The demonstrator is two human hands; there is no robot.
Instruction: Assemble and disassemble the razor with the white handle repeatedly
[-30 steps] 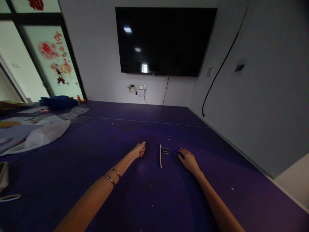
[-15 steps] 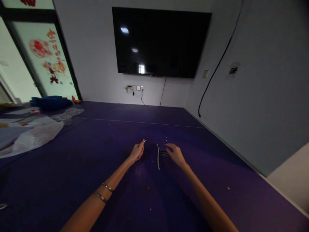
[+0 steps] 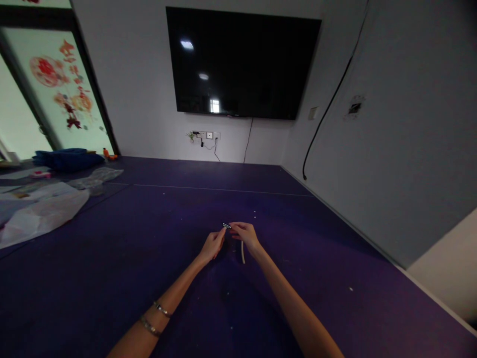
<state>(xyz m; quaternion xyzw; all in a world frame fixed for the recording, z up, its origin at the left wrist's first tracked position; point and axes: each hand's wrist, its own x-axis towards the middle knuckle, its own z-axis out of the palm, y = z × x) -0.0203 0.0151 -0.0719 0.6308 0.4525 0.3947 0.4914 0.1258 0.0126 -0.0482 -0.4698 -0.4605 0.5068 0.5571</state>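
Note:
My left hand (image 3: 213, 246) is closed in a pinch around a small silver razor-like tool (image 3: 225, 225), its short crosswise head above the thumb. From the right, my right hand (image 3: 246, 235) brings its thumb and forefinger together on a small dark piece (image 3: 229, 226) against that head. The fingers partly cover both pieces, so I cannot tell whether they are joined. A thin pale stick (image 3: 243, 252) lies on the dark purple surface (image 3: 208, 308) just under my right hand, its far end hidden.
White plastic wrapping (image 3: 52, 211) and a dark blue cloth bundle (image 3: 67, 159) lie at the left, near a small orange bottle (image 3: 106, 152). A black cable (image 3: 328, 117) hangs down the right wall. A television (image 3: 242, 64) is mounted ahead above wall sockets (image 3: 209, 135).
My right hand has moved left to meet the tool in my left hand, and its fingers have closed. The small dark piece no longer shows beside the stick. The view has shifted slightly.

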